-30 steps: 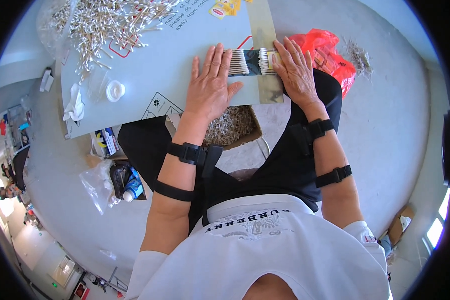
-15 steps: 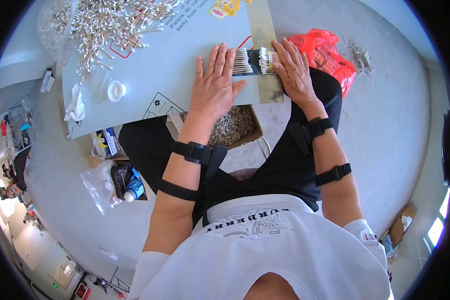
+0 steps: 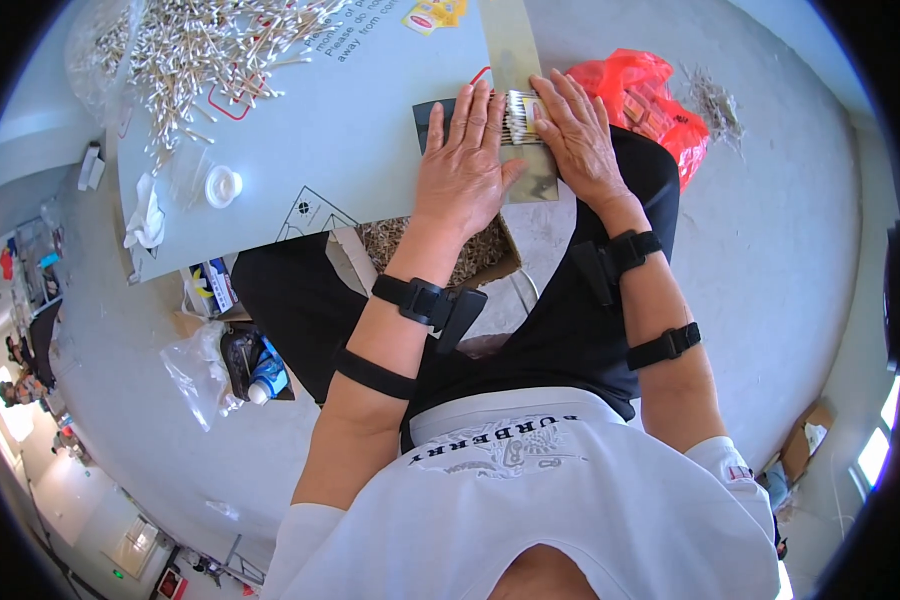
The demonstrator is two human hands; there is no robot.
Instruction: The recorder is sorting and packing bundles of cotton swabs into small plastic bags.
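My left hand (image 3: 466,170) lies flat, palm down and fingers stretched, over a dark strip (image 3: 426,122) on the grey board (image 3: 270,165). Its fingers cover most of a row of cotton swabs there. White swab tips (image 3: 513,118) show in a line just right of my fingertips. Against their right side is a small yellow-and-white card (image 3: 532,108), partly under my right hand (image 3: 582,140). That hand rests flat with straight fingers at the board's right edge. What lies beneath both palms is hidden.
A large heap of loose cotton swabs (image 3: 200,50) spreads at the far left, beside a clear bag. Yellow cards (image 3: 435,14) lie at the far edge. A round white tub (image 3: 223,186) and crumpled tissue (image 3: 146,212) sit on the left. A red bag (image 3: 670,120) stands right; a swab-filled box (image 3: 510,262) is below.
My left hand has slid right over the swabs, closing the gap to the card and uncovering the dark strip's left end. My right hand has barely moved.
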